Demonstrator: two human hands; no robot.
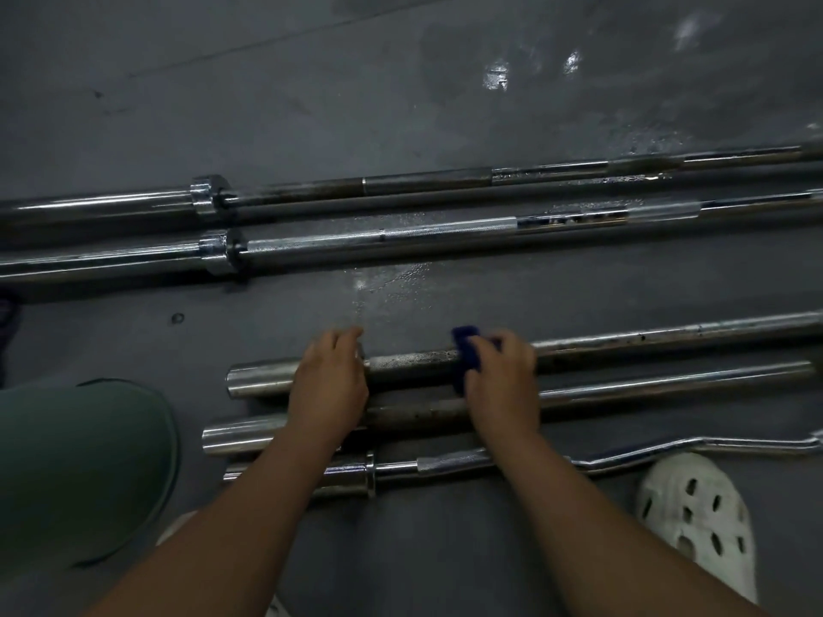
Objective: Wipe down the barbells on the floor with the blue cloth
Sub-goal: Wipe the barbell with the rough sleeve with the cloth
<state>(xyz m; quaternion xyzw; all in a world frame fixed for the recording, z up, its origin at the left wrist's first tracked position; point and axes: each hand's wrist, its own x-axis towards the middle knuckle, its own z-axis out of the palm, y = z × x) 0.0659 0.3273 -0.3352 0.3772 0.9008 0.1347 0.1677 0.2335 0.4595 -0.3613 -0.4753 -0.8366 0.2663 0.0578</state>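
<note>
My head view is dim and murky, the grey floor (pixel 401 104) underexposed with a greenish cast. Light seems to fall from above and beyond: white glare patches sit on wet floor at upper right and mid-frame, and bright streaks run along the chrome barbells (pixel 445 233). Dark shadow bands lie under each bar. Wide-angle distortion bows the bars toward the edges. My hands (pixel 329 385) and the blue cloth (pixel 465 349) are smeared by motion blur; corners are soft.
</note>
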